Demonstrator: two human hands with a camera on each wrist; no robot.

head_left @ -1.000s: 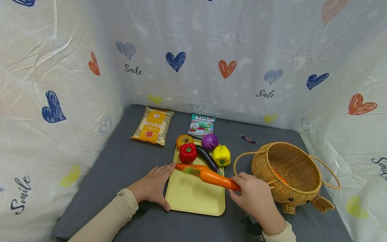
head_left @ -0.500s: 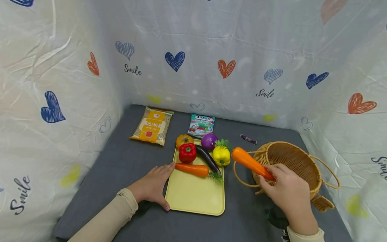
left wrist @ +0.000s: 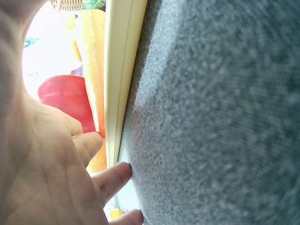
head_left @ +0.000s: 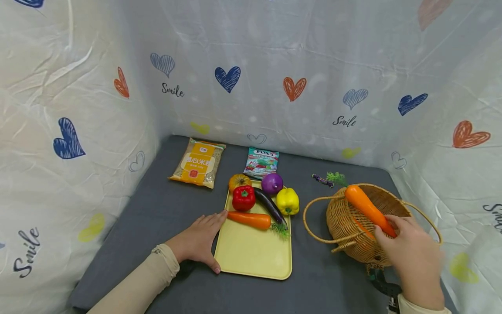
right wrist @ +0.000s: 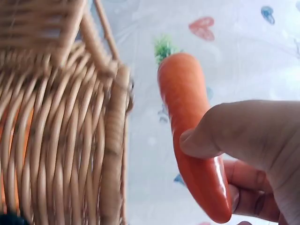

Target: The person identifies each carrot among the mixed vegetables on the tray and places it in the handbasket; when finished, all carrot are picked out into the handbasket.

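My right hand pinches a toy carrot by its narrow end, thumb on one side and fingers on the other. The carrot overlaps the mouth of the wicker basket in the head view, its leafy top pointing away. In the right wrist view the basket wall stands left of the carrot. My left hand rests with spread fingers along the left edge of the yellow tray. A second carrot lies across the tray near a red bell pepper and an eggplant.
A yellow bell pepper, purple onion and small pumpkin sit around the tray's far end. Behind are a grain bag, a mint candy bag and a wrapped candy. Something orange shows through the basket's weave.
My right hand has carried the carrot from above the tray rightward to the basket, its leafy end swinging round to point away. The left hand and tray have stayed put.
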